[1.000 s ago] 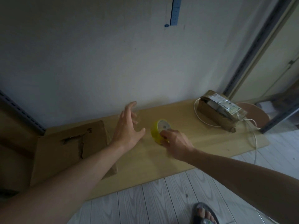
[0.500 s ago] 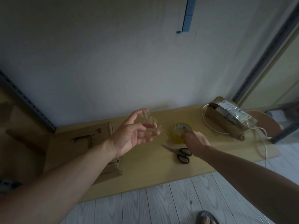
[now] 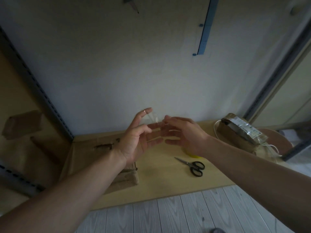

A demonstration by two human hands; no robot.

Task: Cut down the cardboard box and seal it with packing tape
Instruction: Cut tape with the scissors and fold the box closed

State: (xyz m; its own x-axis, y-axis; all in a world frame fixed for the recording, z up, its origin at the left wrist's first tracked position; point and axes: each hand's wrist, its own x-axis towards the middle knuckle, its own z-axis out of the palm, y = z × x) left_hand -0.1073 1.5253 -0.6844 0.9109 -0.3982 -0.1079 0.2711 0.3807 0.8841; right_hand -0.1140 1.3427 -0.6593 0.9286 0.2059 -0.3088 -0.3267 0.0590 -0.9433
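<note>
Two hands hung above the tabletop (image 3: pixel 156 184), fingertips nearly meeting. The left hand (image 3: pixel 134 140) lay palm-up with fingers spread and relaxed, one strip of clear tape (image 3: pixel 151 119) clinging to its raised forefinger. The right hand (image 3: pixel 183 137) reached the strip's other end; blur hid whether it pinched it. One yellow tape roll (image 3: pixel 191 153) sat mostly hidden under the right wrist. One pair of black-handled scissors (image 3: pixel 193 166) lay just beside the roll, blades closed, near the front edge. One cardboard box (image 3: pixel 94 148) lay low at the tabletop's left end, its top torn, bare wood between it and the scissors. One wrapped parcel (image 3: pixel 240 132) sat at the right end, contents unseen
</note>
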